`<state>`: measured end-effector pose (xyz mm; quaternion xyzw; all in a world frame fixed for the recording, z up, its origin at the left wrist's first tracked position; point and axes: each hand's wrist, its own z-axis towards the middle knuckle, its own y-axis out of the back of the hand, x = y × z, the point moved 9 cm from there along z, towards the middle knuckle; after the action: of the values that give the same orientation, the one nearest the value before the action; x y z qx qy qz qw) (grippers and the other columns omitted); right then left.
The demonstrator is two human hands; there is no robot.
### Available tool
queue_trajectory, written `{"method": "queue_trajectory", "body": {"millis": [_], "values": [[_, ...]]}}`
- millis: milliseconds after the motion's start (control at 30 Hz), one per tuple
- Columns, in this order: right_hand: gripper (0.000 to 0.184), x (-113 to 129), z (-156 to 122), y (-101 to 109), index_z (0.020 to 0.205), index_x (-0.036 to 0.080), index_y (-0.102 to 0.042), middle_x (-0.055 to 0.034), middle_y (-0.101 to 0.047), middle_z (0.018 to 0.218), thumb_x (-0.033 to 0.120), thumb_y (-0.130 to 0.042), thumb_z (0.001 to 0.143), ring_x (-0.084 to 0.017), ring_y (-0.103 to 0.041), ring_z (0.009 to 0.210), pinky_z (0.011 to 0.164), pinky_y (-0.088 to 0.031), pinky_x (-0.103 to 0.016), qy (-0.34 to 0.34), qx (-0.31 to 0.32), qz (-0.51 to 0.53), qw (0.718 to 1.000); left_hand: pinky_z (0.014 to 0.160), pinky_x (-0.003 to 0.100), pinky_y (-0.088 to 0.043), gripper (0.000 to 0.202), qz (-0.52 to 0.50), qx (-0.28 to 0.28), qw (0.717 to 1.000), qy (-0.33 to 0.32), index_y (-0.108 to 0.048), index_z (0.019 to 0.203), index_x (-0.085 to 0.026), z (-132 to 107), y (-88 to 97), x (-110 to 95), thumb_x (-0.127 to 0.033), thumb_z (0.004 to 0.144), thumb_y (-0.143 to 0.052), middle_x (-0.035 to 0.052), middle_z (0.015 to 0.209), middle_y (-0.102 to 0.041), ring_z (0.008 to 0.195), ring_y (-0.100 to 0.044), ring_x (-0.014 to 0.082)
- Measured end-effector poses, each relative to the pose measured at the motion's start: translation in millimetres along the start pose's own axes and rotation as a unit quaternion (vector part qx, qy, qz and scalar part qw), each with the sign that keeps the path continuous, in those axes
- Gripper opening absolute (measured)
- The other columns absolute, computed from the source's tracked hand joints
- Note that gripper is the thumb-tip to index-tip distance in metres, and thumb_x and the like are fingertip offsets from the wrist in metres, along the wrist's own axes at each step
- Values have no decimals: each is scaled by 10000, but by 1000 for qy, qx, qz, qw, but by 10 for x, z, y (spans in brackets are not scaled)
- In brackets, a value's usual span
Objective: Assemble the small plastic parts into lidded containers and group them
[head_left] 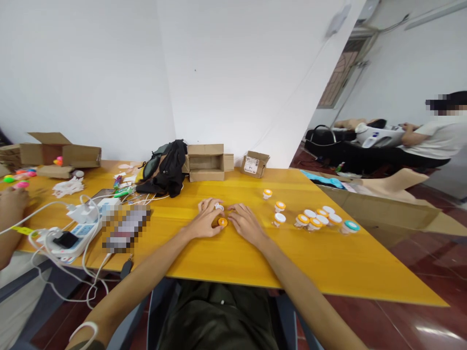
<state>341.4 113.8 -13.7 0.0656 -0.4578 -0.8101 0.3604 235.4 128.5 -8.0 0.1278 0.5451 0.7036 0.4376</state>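
Note:
Above the yellow table my left hand [205, 219] curls its fingers and thumb around two small pieces. One is a small orange-lidded jar [222, 222] at the thumb; the other is a small white piece [219, 207] under the fingertips, too small to make out fully. My right hand [245, 222] lies just to the right, fingers loosely bent and apart, its tips close to the jar with nothing visible in them. Further right stand several small clear jars with orange or white lids [279, 218], and one with a teal lid [351, 226].
A power strip [78, 238] with tangled white cables and a phone [127, 228] lie left. Along the back are a black bag [170, 167] and cardboard boxes [206, 175]. Another person's hand [13, 201] rests at the far left; a person [438, 129] sits at the far right.

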Motion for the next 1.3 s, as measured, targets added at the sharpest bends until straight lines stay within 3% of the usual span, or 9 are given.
{"method": "queue_trajectory", "body": {"millis": [367, 567, 1100, 1300], "values": [[197, -49, -11, 18, 866, 249, -683, -82, -661, 1060, 148, -520, 913, -239, -603, 991, 836, -497, -418, -11, -11, 14, 1000, 1026, 510, -291, 139, -13, -4, 1000, 3, -634, 905, -238, -3, 35, 9, -303, 783, -648, 81, 1353, -476, 1264, -363, 317], [165, 27, -15, 32, 880, 227, -684, -92, -658, 1069, 156, -540, 911, -239, -600, 997, 822, -498, -404, 16, -15, -11, 1000, 1027, 517, -285, 159, -10, 0, 1000, 10, -635, 898, -228, -2, 31, 16, -362, 812, -622, 87, 1351, -478, 1260, -359, 318], [175, -24, -12, 29, 889, 250, -676, -76, -662, 1045, 164, -527, 925, -232, -608, 972, 810, -507, -413, 14, -30, 5, 999, 1016, 509, -288, 141, -6, -2, 1000, 5, -627, 884, -220, 6, 22, 16, -316, 785, -654, 92, 1351, -480, 1261, -359, 320], [189, 25, -22, 32, 825, 235, -695, -97, -659, 1072, 162, -545, 916, -248, -602, 993, 780, -504, -414, 40, -19, -41, 998, 1016, 508, -294, 137, -6, -5, 1000, 4, -634, 893, -230, -3, 32, 11, -306, 781, -654, 83, 1351, -483, 1260, -363, 318]]}}
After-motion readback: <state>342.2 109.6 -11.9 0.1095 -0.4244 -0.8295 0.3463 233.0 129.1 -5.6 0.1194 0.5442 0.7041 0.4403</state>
